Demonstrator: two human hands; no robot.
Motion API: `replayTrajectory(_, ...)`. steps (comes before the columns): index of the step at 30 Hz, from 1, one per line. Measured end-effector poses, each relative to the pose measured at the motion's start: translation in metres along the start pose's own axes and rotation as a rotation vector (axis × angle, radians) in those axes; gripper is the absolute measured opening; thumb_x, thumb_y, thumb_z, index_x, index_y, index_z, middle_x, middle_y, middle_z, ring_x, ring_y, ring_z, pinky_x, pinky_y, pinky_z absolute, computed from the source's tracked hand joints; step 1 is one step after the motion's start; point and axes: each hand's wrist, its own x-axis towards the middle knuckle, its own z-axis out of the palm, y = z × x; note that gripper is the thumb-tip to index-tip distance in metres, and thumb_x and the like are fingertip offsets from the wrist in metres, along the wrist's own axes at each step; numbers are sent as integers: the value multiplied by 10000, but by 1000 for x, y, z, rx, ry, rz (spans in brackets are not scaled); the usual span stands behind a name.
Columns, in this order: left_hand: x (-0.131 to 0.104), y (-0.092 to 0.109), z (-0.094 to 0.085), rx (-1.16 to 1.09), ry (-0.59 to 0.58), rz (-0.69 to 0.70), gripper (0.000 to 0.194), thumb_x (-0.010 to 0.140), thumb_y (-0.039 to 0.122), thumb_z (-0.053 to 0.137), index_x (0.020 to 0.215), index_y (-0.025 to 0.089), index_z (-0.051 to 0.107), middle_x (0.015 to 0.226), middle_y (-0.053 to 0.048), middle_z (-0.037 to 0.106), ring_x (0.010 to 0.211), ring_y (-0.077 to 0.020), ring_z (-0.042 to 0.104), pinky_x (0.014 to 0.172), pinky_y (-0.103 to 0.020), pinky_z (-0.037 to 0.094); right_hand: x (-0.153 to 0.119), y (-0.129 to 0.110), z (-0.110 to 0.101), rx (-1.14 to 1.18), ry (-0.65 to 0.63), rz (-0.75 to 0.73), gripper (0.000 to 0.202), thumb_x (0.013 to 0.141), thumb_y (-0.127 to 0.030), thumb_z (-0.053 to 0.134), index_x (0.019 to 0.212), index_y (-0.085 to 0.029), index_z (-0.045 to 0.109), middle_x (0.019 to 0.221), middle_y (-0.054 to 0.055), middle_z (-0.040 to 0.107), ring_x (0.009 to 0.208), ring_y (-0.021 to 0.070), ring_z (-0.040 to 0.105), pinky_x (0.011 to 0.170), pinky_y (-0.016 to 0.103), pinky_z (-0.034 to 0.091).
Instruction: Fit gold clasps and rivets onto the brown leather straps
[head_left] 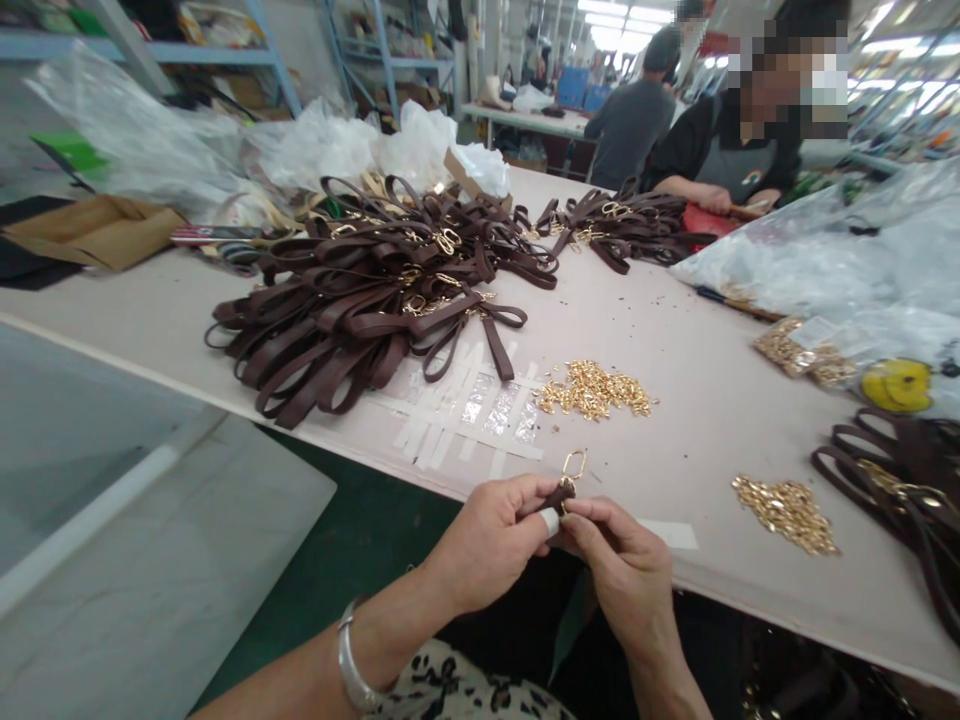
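Observation:
My left hand [499, 535], with a white wrap on one finger, is closed on the end of a dark brown leather strap [559, 495]. A gold clasp [574, 464] sticks up from that strap end, just above the table's front edge. My right hand [626, 555] pinches a small gold fitting against the strap, its fingertips close to the left ones; most of the fitting is hidden. Ahead of both hands lies a pile of small gold fittings [596, 390]. A second gold pile [787, 513] lies to the right.
A big heap of brown strap loops [337, 310] covers the table's left, with another bunch [630, 220] behind. More straps [900, 490], a yellow object [896, 384] and plastic bags [847, 260] are at right. A co-worker [735, 150] sits across the table.

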Motion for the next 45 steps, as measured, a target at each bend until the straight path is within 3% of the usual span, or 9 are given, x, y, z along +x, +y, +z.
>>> replayTrajectory(6,-4,2,3,347,78,181,360,896,83,457,1121,251,682,986,23,741,932,-145,678,842,-254,512,-2,-7,-2,-173,-31,-174,87,892,-243,650,935,-255,725,928,17,702,849,172,663,769,281,533)
replayTrajectory(15,-6,-19,1,781,255,576,381,874,146,517,1213,243,661,1070,3,783,912,-163,757,800,-192,588,-2,-12,8,226,33,45,148,834,-283,709,809,-187,599,755,-6,636,694,129,563,662,256,472)
replayTrajectory(20,2,-14,12,635,205,359,342,886,220,573,1200,277,697,1062,-7,781,982,-215,738,868,-257,586,-4,-20,5,222,64,69,188,841,-279,691,817,-212,518,734,-36,596,650,115,547,611,239,461)
replayTrajectory(25,15,-7,22,293,52,5,425,961,360,476,1350,236,592,916,-23,746,678,-161,671,630,-249,565,16,-26,-54,-251,89,-48,111,897,-317,621,910,-214,581,824,9,684,760,165,648,716,292,515)
replayTrajectory(28,16,-5,19,220,85,-40,471,956,401,480,1384,222,560,994,-38,712,704,-152,624,638,-252,526,38,-23,-119,-864,292,-274,134,927,-286,565,1021,-204,615,974,64,712,902,207,657,848,356,506)
replayTrajectory(32,13,-4,9,228,127,-90,390,944,392,474,1199,196,693,832,-22,687,713,-169,584,681,-279,472,61,-17,-182,-1414,210,-321,225,939,-209,503,1119,-181,635,1005,114,721,955,257,640,848,387,493)
replayTrajectory(35,13,-4,5,182,127,-112,359,937,382,463,1043,181,740,877,-34,703,721,-172,565,703,-296,447,68,-15,-196,-1493,92,-332,235,934,-184,516,1105,-192,677,973,114,735,936,260,639,872,389,459)
replayTrajectory(41,16,4,14,-13,73,-161,347,856,300,631,1187,211,679,941,-1,703,750,-133,545,706,-257,433,73,-19,-196,-1557,-91,-374,225,933,-166,516,1025,-212,716,894,90,744,898,250,637,850,377,426)
replayTrajectory(45,20,5,21,-178,28,-151,284,758,223,714,1035,163,695,919,-17,686,769,-135,578,654,-240,466,82,-17,-208,-1511,-103,-347,201,889,-196,532,968,-211,716,853,82,728,855,245,639,793,362,459)
